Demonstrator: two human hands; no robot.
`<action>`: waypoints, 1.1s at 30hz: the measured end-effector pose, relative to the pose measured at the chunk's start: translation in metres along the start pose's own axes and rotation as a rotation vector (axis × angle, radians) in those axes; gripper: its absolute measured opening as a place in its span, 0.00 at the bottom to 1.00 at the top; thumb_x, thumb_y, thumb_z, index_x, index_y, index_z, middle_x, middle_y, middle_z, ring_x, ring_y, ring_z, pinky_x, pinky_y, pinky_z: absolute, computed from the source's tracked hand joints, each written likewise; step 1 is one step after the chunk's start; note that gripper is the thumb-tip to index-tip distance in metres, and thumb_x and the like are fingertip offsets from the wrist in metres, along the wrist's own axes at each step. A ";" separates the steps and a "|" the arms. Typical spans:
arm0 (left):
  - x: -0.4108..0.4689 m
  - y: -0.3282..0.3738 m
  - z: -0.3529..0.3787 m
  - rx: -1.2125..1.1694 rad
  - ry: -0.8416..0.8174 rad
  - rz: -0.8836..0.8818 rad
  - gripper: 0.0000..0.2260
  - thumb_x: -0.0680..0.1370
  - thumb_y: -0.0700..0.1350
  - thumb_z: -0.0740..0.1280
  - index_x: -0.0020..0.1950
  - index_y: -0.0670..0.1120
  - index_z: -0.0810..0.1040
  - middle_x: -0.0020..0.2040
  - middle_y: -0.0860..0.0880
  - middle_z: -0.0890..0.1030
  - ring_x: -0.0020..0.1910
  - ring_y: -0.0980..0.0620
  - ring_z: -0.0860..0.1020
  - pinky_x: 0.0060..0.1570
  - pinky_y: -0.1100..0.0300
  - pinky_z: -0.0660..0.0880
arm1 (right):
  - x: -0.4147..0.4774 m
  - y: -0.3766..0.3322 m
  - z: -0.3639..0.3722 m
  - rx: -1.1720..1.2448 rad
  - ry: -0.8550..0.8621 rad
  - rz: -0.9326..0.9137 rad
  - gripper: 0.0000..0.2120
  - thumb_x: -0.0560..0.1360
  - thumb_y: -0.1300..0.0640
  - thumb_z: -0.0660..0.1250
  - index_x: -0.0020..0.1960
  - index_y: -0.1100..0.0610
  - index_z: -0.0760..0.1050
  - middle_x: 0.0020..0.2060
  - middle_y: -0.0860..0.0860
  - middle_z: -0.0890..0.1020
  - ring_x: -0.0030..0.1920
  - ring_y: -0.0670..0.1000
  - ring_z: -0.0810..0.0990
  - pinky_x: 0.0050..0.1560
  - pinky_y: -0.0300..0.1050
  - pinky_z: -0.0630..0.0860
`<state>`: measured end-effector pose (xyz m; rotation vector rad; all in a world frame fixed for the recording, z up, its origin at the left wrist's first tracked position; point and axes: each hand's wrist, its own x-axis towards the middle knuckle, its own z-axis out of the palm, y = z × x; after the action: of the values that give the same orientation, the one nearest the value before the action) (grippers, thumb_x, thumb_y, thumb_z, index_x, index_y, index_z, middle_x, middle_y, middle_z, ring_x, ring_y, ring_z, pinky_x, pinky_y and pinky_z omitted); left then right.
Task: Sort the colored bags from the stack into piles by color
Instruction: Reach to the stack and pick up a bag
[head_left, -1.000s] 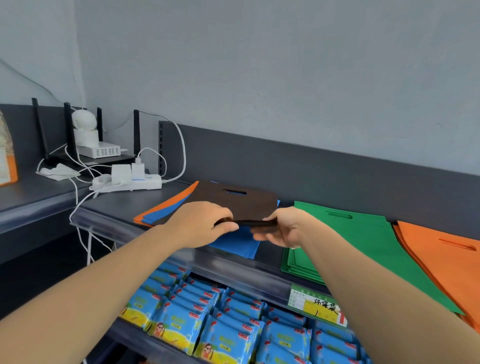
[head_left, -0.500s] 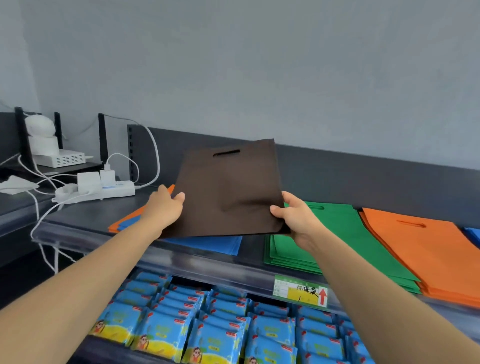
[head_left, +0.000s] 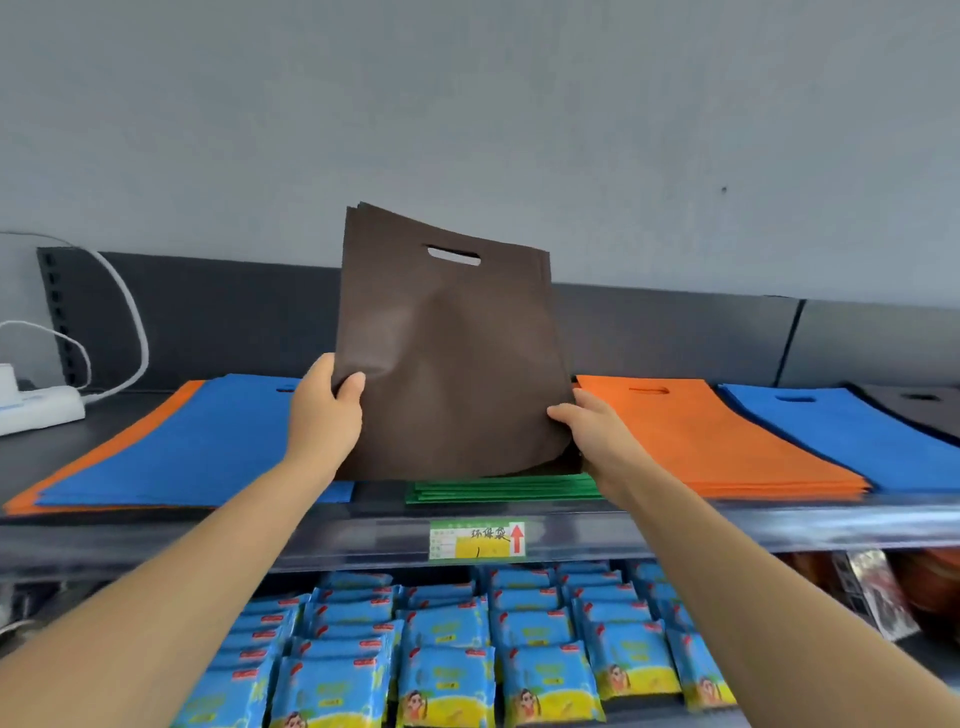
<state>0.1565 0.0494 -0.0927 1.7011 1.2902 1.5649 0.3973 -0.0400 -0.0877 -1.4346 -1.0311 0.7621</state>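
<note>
Stretching across in front of me, the dark shelf (head_left: 727, 525) carries every pile of bags. On its left lies the mixed stack (head_left: 197, 441), a blue bag on top with an orange bag (head_left: 98, 462) showing along its left edge underneath. To the right lie an orange pile (head_left: 717, 436), then a blue pile (head_left: 841, 431), and at the far right a dark pile (head_left: 924, 405) whose colour I cannot tell for sure. A green pile (head_left: 498, 491) lies at the shelf's front edge in the middle, mostly hidden.

Below the shelf, rows of blue and yellow snack packets (head_left: 447, 649) fill the lower tier.

I hold the brown bag (head_left: 452, 364) nearly upright in the air above the green pile, its cut-out handle at the top. Several layered edges show at its upper left corner.

My left hand (head_left: 324, 415) pinches the bag's lower left edge, thumb on the front and fingers behind. My right hand (head_left: 592, 426) pinches the lower right edge the same way.

A white power strip (head_left: 36, 410) with white cables sits at the shelf's far left, and a green and yellow price label (head_left: 477, 540) with a red arrow is fixed to the shelf's front rail.
</note>
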 end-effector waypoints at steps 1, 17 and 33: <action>-0.002 0.006 0.009 -0.011 -0.006 0.007 0.11 0.82 0.44 0.59 0.63 0.43 0.73 0.56 0.49 0.77 0.57 0.47 0.75 0.57 0.52 0.73 | -0.002 0.000 -0.011 -0.021 0.023 0.021 0.13 0.78 0.59 0.58 0.59 0.54 0.75 0.55 0.52 0.82 0.55 0.54 0.79 0.62 0.58 0.75; -0.113 0.138 0.201 -0.086 -0.282 0.137 0.21 0.82 0.45 0.58 0.74 0.40 0.64 0.71 0.44 0.70 0.71 0.45 0.67 0.70 0.47 0.65 | -0.057 0.028 -0.257 -0.506 0.453 0.029 0.14 0.80 0.59 0.57 0.65 0.56 0.68 0.47 0.52 0.75 0.38 0.51 0.73 0.38 0.45 0.72; -0.225 0.247 0.375 0.104 -0.554 0.201 0.06 0.79 0.38 0.53 0.55 0.41 0.65 0.36 0.45 0.70 0.34 0.46 0.68 0.33 0.54 0.62 | -0.109 0.051 -0.472 -0.462 0.660 -0.026 0.12 0.78 0.63 0.57 0.57 0.52 0.72 0.52 0.51 0.79 0.40 0.49 0.77 0.37 0.43 0.72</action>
<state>0.6104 -0.1645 -0.0761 2.1808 0.9479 1.0159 0.7865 -0.3327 -0.0861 -1.8827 -0.7182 -0.0083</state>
